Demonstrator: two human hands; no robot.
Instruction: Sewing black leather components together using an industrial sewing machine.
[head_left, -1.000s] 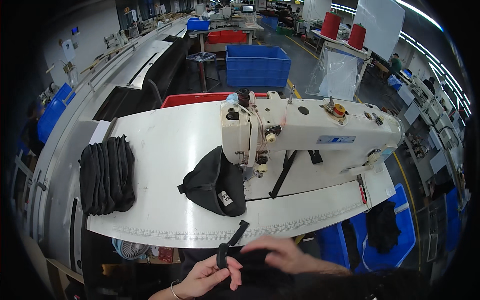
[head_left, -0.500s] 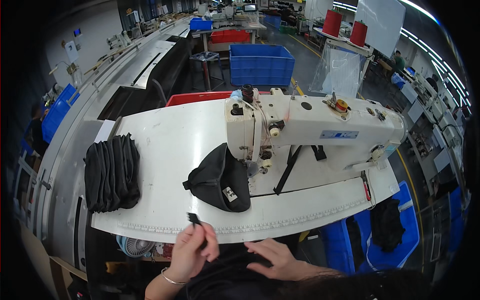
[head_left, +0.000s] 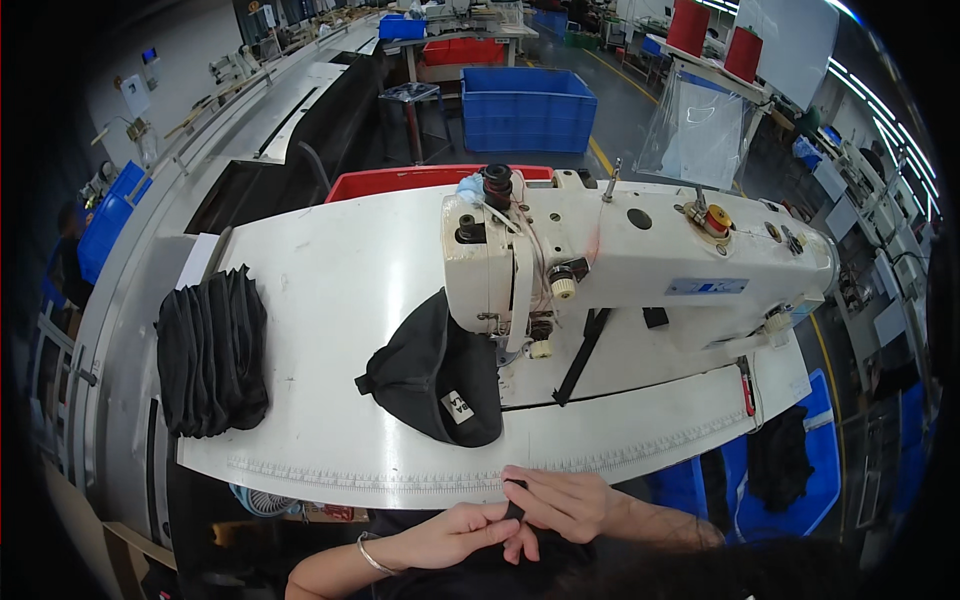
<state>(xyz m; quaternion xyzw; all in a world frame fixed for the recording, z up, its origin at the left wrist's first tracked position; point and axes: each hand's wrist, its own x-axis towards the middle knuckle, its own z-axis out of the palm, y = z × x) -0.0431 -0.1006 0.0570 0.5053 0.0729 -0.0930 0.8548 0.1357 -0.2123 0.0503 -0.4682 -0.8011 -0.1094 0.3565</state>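
Observation:
Both hands meet at the table's front edge over a short black fabric strip. My left hand pinches it between thumb and fingers. From the other side, the fingers of my right hand close on the same strip and partly cover it. Beyond them a black fabric cap lies tilted with its opening toward me. A small white label shows inside it. The cap's far edge sits at the head of the white sewing machine, where the needle area is hidden.
A row of folded black fabric pieces stands at the table's left. Another black strap lies under the machine arm, with a red-handled tool at the right. A blue bin holding black fabric is below the right edge.
My left hand has moved right and lower with the black strip. My right hand, open before, has closed on the strip. The view has shifted slightly; the cap stays in place.

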